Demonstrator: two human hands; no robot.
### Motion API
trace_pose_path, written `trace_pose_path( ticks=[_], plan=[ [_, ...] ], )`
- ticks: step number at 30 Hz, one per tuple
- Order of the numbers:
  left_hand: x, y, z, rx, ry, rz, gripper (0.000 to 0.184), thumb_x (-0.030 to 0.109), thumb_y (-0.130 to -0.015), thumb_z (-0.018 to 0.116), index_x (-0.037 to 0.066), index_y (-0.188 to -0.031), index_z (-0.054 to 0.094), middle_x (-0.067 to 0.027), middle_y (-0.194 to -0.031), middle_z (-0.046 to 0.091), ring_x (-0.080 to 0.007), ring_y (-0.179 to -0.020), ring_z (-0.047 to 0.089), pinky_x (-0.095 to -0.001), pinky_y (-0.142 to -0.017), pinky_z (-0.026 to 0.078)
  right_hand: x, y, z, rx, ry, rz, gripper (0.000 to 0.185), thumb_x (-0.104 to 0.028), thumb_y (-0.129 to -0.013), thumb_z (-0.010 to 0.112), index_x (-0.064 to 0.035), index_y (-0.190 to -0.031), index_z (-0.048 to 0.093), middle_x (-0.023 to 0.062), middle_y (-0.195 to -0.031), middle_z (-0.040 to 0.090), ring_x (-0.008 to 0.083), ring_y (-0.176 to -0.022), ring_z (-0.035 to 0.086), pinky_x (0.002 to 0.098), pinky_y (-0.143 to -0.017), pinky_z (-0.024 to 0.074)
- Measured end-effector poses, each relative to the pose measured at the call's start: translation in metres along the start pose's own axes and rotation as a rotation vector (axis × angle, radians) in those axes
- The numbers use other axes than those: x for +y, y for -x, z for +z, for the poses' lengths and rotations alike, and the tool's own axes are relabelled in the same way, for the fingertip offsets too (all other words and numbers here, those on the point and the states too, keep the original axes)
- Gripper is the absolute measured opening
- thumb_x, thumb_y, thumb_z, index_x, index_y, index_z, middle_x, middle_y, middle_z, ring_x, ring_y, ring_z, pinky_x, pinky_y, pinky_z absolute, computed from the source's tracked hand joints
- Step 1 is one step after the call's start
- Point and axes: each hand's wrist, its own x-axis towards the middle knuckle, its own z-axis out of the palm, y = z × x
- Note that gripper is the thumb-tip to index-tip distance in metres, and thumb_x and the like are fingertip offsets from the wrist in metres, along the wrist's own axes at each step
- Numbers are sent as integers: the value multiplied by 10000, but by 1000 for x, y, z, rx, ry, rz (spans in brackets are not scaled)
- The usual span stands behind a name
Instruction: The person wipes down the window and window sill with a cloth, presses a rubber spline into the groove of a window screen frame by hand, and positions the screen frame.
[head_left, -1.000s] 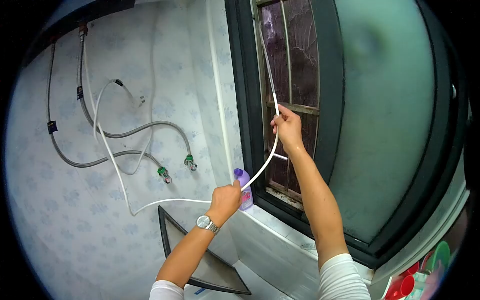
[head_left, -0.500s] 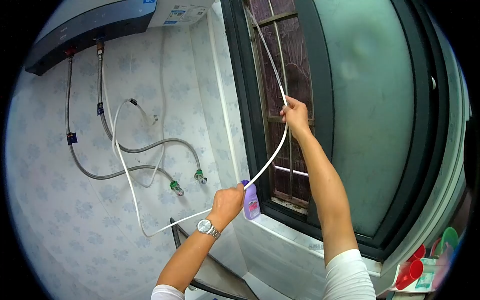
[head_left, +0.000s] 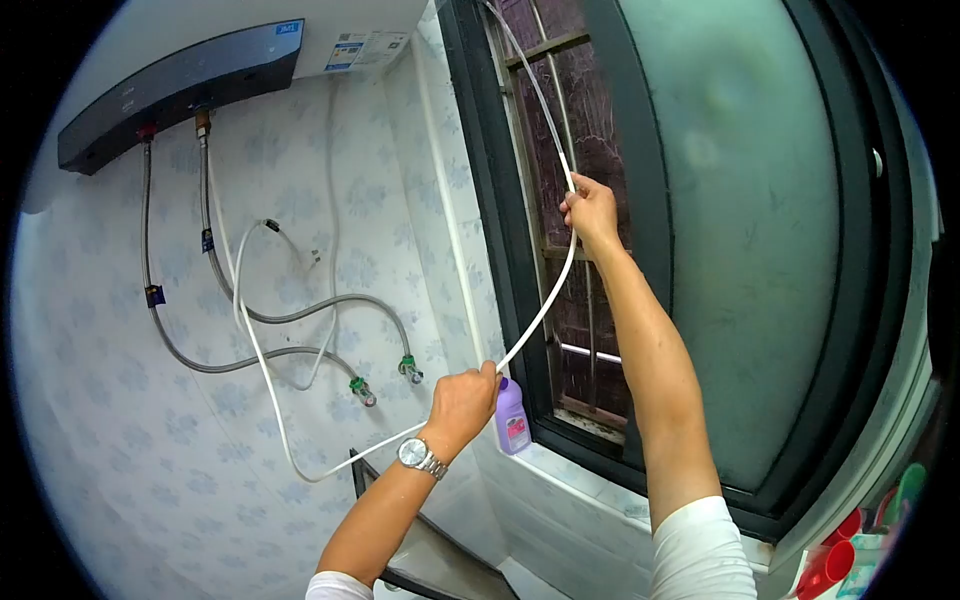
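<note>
A thin white hose (head_left: 546, 308) runs in a curve between my two hands. My left hand (head_left: 462, 408), with a metal-band watch on the wrist, is closed round it just above a purple bottle (head_left: 512, 422) on the window ledge. Higher up, in front of the barred window opening, my right hand (head_left: 592, 213) pinches the hose between thumb and fingers. Above that hand it continues as a greyer length up past the bars. Below my left hand it sags, then rises along the wall toward the water heater (head_left: 185, 95).
Two braided metal hoses (head_left: 300, 307) hang from the heater to green-ringed valves (head_left: 363, 392) on the wall. A dark window frame (head_left: 655, 250) with frosted glass stands at right. Red cups (head_left: 826, 570) sit at lower right, and a dark-edged panel (head_left: 440, 560) is below my left arm.
The view has tilted up slightly, so the heater and bottle appear lower. Both hands have risen a little relative to the wall and window, still holding the white hose.
</note>
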Motion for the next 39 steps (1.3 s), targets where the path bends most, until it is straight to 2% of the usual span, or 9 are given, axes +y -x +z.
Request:
trace_pose_path(
  ticks=[7, 19, 25, 26, 29, 30, 33, 34, 39],
  plan=[
    [10, -10, -4, -39, 5, -31, 225, 214, -923, 564, 47, -782, 512, -142, -568, 591, -322, -490, 596, -417, -457, 465, 8, -7, -8, 29, 112, -44, 403, 24, -838, 547, 23, -1238, 595, 95, -723, 642, 159, -622, 619, 312, -578, 480],
    [18, -8, 0, -46, 34, -22, 233, 216, -907, 582, 37, -768, 529, -147, -559, 587, -337, -493, 595, -427, -470, 467, 14, -6, -15, 32, 143, -4, 402, -3, -828, 570, 32, -1228, 595, 144, -760, 670, 211, -705, 664, 344, -678, 504],
    [12, 13, 11, -64, 61, 7, 228, 203, -892, 581, 27, -755, 533, -162, -578, 587, -344, -504, 593, -439, -475, 468, 27, 24, -19, 9, 223, 65, 388, -11, -804, 579, 6, -1188, 632, 165, -781, 679, 226, -702, 671, 363, -673, 509],
    [11, 18, 12, -72, 71, 2, 228, 203, -892, 581, 27, -755, 533, -162, -578, 587, -344, -504, 593, -439, -475, 468, 34, 27, -21, -39, 280, 13, 430, 30, -854, 539, 31, -1284, 554, 92, -745, 638, 125, -575, 575, 285, -505, 462],
    [11, 31, 21, -159, 81, -7, 210, 182, -879, 575, 27, -743, 535, -166, -586, 589, -345, -520, 600, -441, -484, 474, 60, 41, -29, -83, 437, 31, 427, 26, -844, 548, 41, -1270, 561, 105, -766, 651, 135, -595, 593, 281, -512, 466],
    [9, 35, 23, -179, 80, 18, 186, 162, -860, 575, 27, -738, 539, -167, -585, 590, -346, -526, 603, -438, -489, 478, 57, 52, -30, -106, 379, 108, 348, -13, -781, 533, 16, -1101, 667, 264, -989, 673, 370, -940, 664, 415, -831, 492],
    [11, 47, 22, -250, 65, 53, 97, 100, -785, 586, 24, -728, 564, -163, -597, 603, -336, -549, 621, -417, -510, 496, 54, 76, -35, -209, 530, 340, 345, -12, -778, 523, 20, -1089, 671, 276, -1006, 665, 370, -992, 649, 428, -864, 478],
    [11, 51, 22, -290, 44, 75, 38, 57, -729, 596, 21, -724, 586, -158, -612, 616, -325, -565, 636, -399, -525, 510, 65, 80, -37, -248, 662, 276, 317, -26, -774, 527, 32, -1049, 673, 281, -1020, 658, 379, -1007, 644, 437, -875, 480],
    [7, 82, 32, -333, 130, 113, 66, 59, -731, 579, 28, -674, 578, -178, -600, 607, -344, -566, 628, -425, -528, 503, 84, 124, -45, -356, 994, 298, 272, -52, -768, 533, 40, -989, 662, 286, -1034, 647, 416, -1031, 617, 455, -890, 479]
  ],
)
